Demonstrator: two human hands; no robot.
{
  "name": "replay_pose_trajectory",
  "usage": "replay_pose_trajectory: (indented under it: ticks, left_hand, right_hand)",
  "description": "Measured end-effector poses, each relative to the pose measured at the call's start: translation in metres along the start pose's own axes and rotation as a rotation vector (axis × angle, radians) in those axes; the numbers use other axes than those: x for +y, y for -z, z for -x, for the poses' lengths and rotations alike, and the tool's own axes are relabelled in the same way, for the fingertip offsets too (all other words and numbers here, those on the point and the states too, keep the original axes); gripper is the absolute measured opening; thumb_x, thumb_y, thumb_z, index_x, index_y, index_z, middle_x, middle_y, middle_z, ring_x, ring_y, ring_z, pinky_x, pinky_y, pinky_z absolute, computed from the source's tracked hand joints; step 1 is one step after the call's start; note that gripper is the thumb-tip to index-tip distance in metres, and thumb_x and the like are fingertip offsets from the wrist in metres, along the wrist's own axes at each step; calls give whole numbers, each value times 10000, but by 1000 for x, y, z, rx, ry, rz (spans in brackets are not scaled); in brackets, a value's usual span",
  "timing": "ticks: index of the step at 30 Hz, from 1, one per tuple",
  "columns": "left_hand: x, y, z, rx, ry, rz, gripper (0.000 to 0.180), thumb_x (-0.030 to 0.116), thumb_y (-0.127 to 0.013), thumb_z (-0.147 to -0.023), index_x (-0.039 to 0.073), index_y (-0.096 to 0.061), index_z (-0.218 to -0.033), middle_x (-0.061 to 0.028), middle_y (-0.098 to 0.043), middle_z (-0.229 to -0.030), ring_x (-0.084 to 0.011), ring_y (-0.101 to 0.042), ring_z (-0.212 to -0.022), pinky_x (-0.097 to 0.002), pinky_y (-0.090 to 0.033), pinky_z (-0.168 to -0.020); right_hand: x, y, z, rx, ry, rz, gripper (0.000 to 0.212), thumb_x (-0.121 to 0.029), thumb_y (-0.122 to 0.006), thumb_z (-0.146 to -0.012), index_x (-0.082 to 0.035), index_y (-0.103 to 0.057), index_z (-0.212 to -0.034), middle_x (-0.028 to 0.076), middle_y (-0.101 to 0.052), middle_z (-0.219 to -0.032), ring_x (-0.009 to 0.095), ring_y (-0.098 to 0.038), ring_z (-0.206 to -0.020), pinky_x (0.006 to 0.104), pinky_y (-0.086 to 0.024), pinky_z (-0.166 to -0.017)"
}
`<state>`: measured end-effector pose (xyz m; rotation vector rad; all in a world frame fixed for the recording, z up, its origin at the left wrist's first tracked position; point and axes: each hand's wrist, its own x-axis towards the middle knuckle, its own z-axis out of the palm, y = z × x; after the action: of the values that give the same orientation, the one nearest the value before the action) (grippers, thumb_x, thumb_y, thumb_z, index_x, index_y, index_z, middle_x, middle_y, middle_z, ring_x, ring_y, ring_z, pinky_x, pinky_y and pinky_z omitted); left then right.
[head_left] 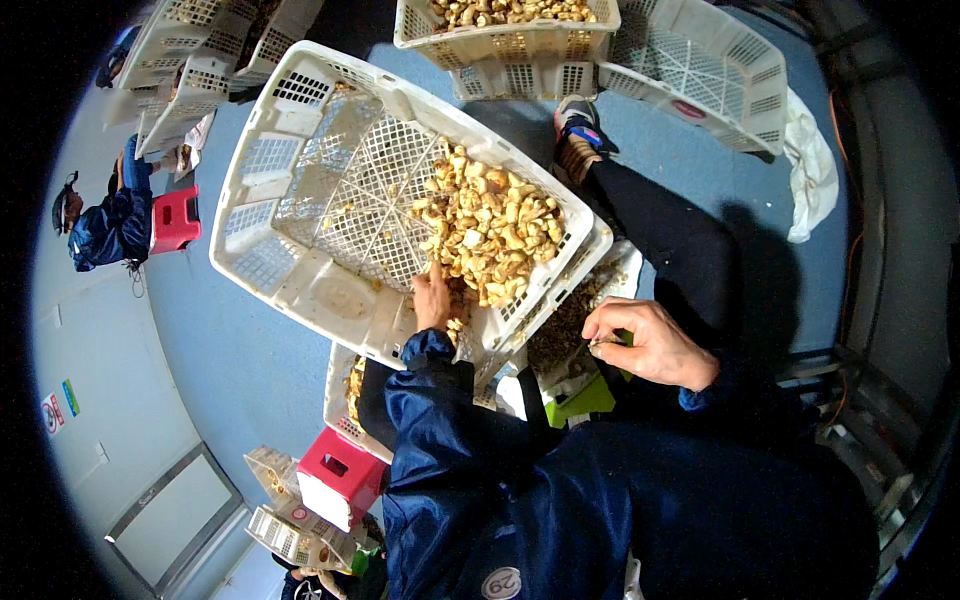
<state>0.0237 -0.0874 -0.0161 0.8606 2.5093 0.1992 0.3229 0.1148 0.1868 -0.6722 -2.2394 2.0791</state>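
Note:
A white slatted plastic crate (250, 225) sits tilted in front of me. Pale brown mushrooms (490, 225) are heaped in its right half. My left hand (431, 300) reaches over the near rim into the crate, fingers stretched beside the heap's near left edge; no mushroom shows in it. Outside the crate on the right, my right hand (655, 345) is closed in a pinch around a small thing (604, 343), too small to name. Beneath that hand lie dark crumbs and trimmings (560, 335) on a white sheet.
Another crate of mushrooms (510, 38) is stacked at the far side, beside a bare white crate (700, 75). A white bag (810, 165) lies to the right. Red stools (177, 218) and a person in dark blue (112, 225) are at left. My leg (645, 205) stretches out on the right.

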Motion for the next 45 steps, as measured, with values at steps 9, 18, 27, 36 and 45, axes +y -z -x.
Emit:
replay_pose_trajectory:
  ticks: [9,18,27,36,45]
  left_hand:
    - [119,35,-5,204,-272,408,217,204,-593,-934,9,-593,-1027,-114,-675,-900,-201,-634,-771,-313,-499,-670]
    - [113,104,55,-395,109,2112,401,194,-497,-982,24,-437,-1340,-86,-530,-1058,-103,-484,-773,-160,-407,-527]
    - [144,132,174,-351,-29,2080,326,189,-579,-933,78,-503,-1230,-62,-594,-1080,-128,-525,-895,-222,-448,-687]
    - [145,122,246,-128,152,2148,211,168,-559,-954,66,-561,-1139,-50,-627,-1050,-115,-577,-879,-225,-467,-701]
    - [131,113,268,-250,-45,2205,158,77,-565,-925,54,-556,-1081,-44,-617,-985,-106,-557,-807,-220,-432,-652]
  right_hand:
    - [4,3,-6,-18,10,45,97,-17,-654,-768,26,-568,-784,101,-638,-885,220,-627,-799,318,-487,-724]
    - [-10,-4,2,25,82,87,151,-19,-654,-783,1,-513,-735,102,-645,-914,221,-634,-859,321,-487,-759]
    - [-57,-39,21,127,55,-488,65,-29,-618,-854,-3,-564,-828,12,-582,-876,69,-546,-780,226,-449,-687]
    - [-63,-95,32,234,495,66,86,-24,-652,-798,8,-588,-846,53,-582,-891,107,-568,-813,238,-455,-703]
    - [-72,-116,52,184,306,-365,61,-27,-638,-812,-14,-581,-793,7,-589,-878,53,-515,-738,219,-429,-639]
